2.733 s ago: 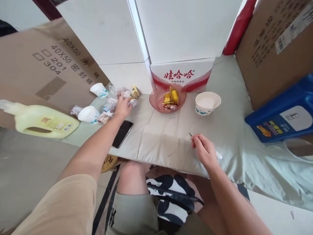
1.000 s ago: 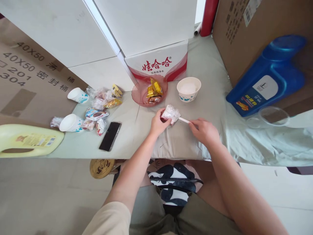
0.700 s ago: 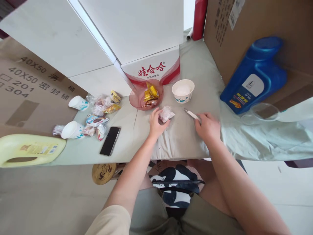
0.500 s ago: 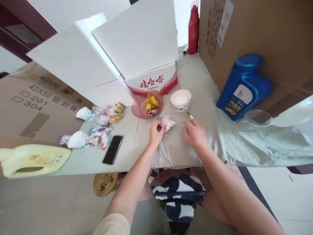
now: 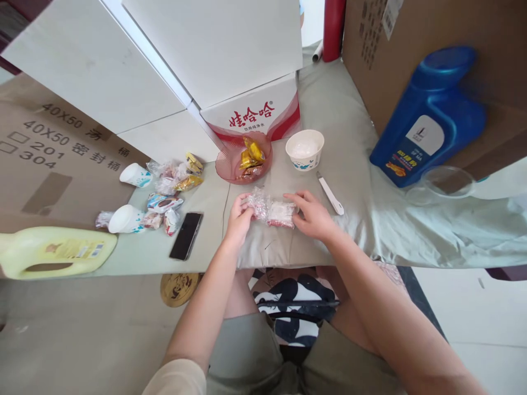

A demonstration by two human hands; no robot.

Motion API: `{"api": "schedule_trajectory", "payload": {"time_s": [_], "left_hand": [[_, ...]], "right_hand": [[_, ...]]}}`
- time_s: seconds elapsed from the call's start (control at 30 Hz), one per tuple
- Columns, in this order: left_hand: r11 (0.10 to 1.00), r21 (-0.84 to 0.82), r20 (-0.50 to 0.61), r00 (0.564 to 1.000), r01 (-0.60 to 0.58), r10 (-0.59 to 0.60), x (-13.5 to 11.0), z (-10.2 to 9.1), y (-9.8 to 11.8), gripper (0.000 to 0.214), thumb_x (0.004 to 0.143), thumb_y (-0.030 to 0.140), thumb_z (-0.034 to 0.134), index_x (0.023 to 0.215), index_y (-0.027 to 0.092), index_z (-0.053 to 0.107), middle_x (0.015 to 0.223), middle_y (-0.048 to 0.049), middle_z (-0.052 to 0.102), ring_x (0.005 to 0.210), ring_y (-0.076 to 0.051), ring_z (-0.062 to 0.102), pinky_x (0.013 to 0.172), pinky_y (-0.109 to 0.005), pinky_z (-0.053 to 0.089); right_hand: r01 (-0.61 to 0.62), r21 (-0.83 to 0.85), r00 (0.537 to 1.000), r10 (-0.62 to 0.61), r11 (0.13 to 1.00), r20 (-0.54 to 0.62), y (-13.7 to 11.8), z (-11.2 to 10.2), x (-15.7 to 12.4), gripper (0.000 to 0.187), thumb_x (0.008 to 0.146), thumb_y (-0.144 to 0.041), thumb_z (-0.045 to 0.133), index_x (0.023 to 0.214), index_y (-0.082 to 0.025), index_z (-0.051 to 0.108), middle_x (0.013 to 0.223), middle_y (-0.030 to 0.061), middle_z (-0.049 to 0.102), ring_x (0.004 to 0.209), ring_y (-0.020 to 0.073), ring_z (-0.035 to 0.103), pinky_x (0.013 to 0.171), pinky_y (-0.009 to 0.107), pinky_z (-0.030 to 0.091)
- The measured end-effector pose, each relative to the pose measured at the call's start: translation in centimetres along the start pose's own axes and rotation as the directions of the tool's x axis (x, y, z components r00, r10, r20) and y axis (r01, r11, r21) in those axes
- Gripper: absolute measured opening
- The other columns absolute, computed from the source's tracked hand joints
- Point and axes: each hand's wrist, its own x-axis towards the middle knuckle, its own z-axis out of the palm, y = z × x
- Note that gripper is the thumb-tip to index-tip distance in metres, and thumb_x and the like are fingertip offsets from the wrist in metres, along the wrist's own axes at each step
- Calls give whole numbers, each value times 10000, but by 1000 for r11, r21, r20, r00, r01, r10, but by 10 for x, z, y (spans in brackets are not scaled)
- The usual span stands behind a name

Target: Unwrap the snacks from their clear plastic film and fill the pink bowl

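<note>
My left hand (image 5: 240,217) pinches the crinkled clear end of a plastic-wrapped packet (image 5: 282,213), which has white and red contents or print. My right hand (image 5: 313,215) has its fingers and thumb round the packet's right end. The packet is stretched sideways just above or on the cloth; which of the two I cannot tell. To the right of my right hand a white-handled utility knife (image 5: 331,196) lies on the cloth. Beyond the hands stand a white paper bowl (image 5: 305,157) with blue print and a pink clear bowl (image 5: 224,167) with gold-wrapped snacks (image 5: 252,153).
On the left are paper cups (image 5: 125,219), several wrapped snacks (image 5: 163,203), a phone (image 5: 186,236) and a lying pale yellow jug (image 5: 60,252). A blue bottle (image 5: 428,123) and a clear plastic bowl (image 5: 448,182) stand right. Cardboard boxes (image 5: 251,118) border the back and sides.
My right hand has left the utility knife and moved left to the packet. The packet is now spread between both hands. My view has tilted downward.
</note>
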Motion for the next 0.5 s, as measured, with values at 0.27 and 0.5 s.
{"api": "schedule_trajectory", "payload": {"time_s": [0.27,0.5], "left_hand": [[991,130,62,997,30,-38,-2,-2,3,271,631,311,756,813,188,598,700,28,614,615,-98,566,537,-203,438],[978,208,38,999,25,-33,6,-8,-3,191,596,183,615,778,195,559,622,42,602,484,-85,508,426,-186,350]], "right_hand": [[-10,-115,996,20,993,91,-16,8,3,711,795,-98,460,1496,-203,523,1157,137,682,1034,272,616,929,432,446],[-75,-171,994,88,982,69,-14,-5,-7,510,829,-108,447,1266,-216,687,1143,127,687,1082,284,601,853,384,396]]}}
